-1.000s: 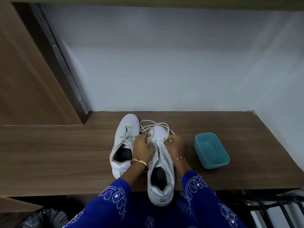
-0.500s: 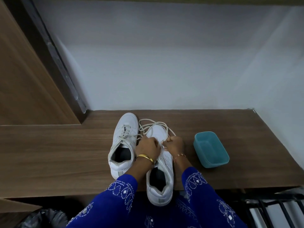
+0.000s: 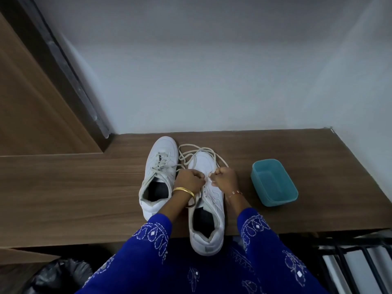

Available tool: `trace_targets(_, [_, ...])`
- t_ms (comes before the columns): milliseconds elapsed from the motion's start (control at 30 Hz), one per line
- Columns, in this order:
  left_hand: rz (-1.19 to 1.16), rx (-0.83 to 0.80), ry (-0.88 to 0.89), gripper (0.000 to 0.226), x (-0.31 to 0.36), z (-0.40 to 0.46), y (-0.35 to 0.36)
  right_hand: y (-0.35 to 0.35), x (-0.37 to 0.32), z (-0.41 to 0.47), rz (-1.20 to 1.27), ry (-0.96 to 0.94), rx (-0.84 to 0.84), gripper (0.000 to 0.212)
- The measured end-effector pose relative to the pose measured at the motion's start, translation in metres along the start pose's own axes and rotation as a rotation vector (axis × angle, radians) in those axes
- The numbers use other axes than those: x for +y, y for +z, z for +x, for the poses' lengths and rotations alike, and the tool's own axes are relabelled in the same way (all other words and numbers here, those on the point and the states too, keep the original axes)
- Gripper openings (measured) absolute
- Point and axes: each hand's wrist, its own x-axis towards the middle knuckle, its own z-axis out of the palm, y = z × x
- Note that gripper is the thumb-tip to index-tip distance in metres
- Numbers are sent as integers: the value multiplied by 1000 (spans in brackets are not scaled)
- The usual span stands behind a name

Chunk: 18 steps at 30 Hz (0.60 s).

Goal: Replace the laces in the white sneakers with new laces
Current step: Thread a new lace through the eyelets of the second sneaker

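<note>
on the tabletop (image 3: 297, 149), left hand (image 3: 188, 179) and right hand (image 3: 224, 177) each pinch the limp, light lace (image 3: 197, 149) over the right sneaker (image 3: 209, 200); best grip sits near its stiff tips.

Both forearms reach forward from blue embroidered sleeves (image 3: 261, 236) and converge toward the midline. Left hand (image 3: 189, 179): back of hand up, fingers curled tight, thumb and fingertips pinched together at its inner edge. Gold bangle (image 3: 184, 190) on the left wrist. Right hand (image 3: 225, 177): knuckles up, fingers curled into a fist-like pinch at its inner edge. Thin bracelet (image 3: 235, 193) on the right wrist. The two hands sit close, fingertips nearly meeting. What each pinch holds is too small to tell.
</note>
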Motion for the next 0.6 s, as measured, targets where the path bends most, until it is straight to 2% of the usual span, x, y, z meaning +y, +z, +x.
trace_targets(100, [-246, 48, -41, 14, -5, -5, 4, -2, -1, 0, 36, 5, -33, 36])
trace_targets(233, [-328, 57, -14, 17, -9, -5, 10, -5, 1, 1, 95, -2, -68, 32])
trace_targets(400, [-238, 109, 45, 14, -13, -4, 13, -6, 1, -1, 106, -12, -113, 29])
trace_targets(500, [-83, 151, 72, 5, -12, -4, 19, -5, 1, -1, 117, -8, -130, 27])
trace_targets(600, [75, 143, 56, 18, -9, -7, 22, -6, 3, -1, 148, 4, -146, 27])
